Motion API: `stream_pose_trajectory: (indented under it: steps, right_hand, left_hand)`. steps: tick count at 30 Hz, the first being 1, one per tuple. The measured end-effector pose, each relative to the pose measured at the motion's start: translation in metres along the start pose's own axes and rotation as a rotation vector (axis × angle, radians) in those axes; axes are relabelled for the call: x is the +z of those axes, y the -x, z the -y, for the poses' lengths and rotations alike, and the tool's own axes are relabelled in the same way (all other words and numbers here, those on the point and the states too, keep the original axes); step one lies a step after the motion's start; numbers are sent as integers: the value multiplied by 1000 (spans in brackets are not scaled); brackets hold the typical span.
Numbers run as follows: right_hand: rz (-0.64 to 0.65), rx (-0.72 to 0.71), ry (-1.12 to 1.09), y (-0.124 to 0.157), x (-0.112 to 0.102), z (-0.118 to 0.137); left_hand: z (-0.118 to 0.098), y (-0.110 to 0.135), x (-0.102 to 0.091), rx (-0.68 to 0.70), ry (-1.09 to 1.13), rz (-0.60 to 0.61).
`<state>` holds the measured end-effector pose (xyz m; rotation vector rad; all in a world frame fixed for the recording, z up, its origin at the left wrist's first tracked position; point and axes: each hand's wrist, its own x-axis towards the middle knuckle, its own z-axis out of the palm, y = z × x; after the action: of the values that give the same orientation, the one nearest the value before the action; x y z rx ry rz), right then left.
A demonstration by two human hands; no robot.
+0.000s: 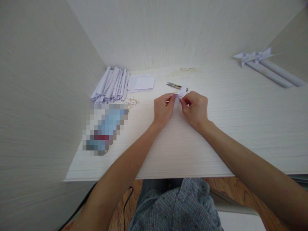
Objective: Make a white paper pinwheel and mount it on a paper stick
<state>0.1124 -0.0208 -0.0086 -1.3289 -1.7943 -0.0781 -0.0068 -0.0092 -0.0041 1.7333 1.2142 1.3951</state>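
Note:
A folded white sheet of paper [183, 89] is pinched between my two hands above the middle of the table, with one pointed flap sticking up. My left hand [165, 107] grips its left side with thumb and fingers. From the right, my right hand [195, 106] pinches the lower right part, its fingers curled. Both hands hide much of the paper's centre. Just behind it lies a pair of thread snips [174, 85], blades pointing left and handles partly covered by the paper.
Rolled paper tubes [112, 84] are heaped at the back left beside a stack of square paper [144, 82]. Small white and yellowish bits [132, 102] lie near a blurred-out object [107, 128]. Paper pinwheels [255, 57] on paper sticks [271, 74] rest back right. Walls enclose the table.

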Motion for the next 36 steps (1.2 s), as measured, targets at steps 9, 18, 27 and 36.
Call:
stream_pose_trajectory:
  steps: [9, 18, 27, 36]
  right_hand:
    - [-11, 6, -22, -1, 1, -2]
    - [-11, 0, -49, -1, -1, -1]
    - [1, 0, -33, 0, 2, -4]
    - [-33, -1, -18, -1, 0, -2]
  left_hand:
    - [0, 0, 0, 5, 9, -5]
    - [1, 0, 0, 4, 11, -4]
    - [-1, 0, 0, -15, 36, 7]
    - [-2, 1, -1, -12, 47, 11]
